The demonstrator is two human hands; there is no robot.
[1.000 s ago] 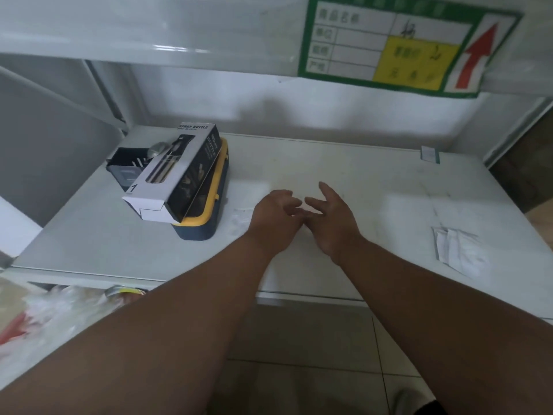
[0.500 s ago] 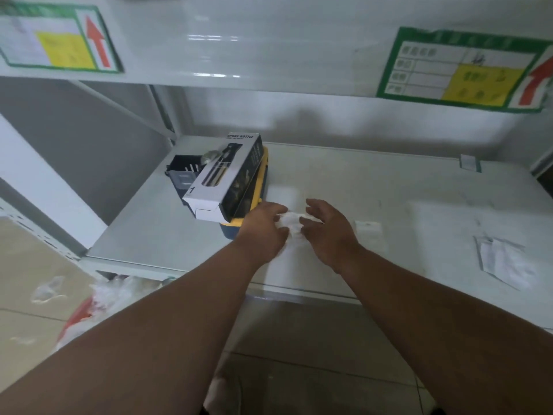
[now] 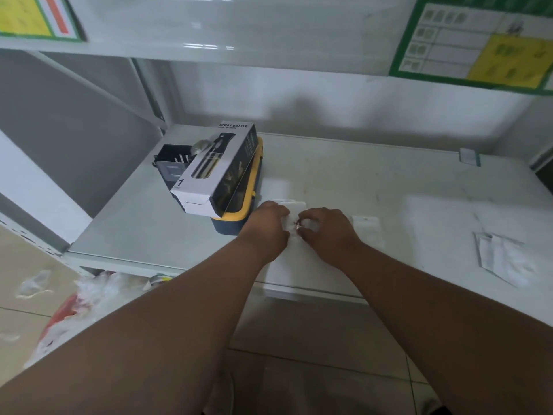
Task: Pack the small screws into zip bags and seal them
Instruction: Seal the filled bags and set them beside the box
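A small clear zip bag [image 3: 291,211] lies on the white shelf [image 3: 374,190] near its front edge. My left hand [image 3: 267,224] grips the bag's left side with curled fingers. My right hand [image 3: 324,230] pinches something small and dark at its fingertips, probably a screw [image 3: 297,224], right at the bag. A second empty zip bag [image 3: 366,226] lies flat just right of my right hand. Most of the held bag is hidden under my hands.
A spray-bottle box [image 3: 218,169] lies on a yellow and blue case [image 3: 239,217] left of my hands, with a black holder [image 3: 172,161] behind it. Several flat bags [image 3: 502,256] lie at the right. A plastic-filled red bin [image 3: 68,313] stands on the floor below left.
Both hands moved left toward the yellow case and closed on a zip bag. Earlier they hovered together with fingers spread; now the left grips the bag and the right pinches at it.
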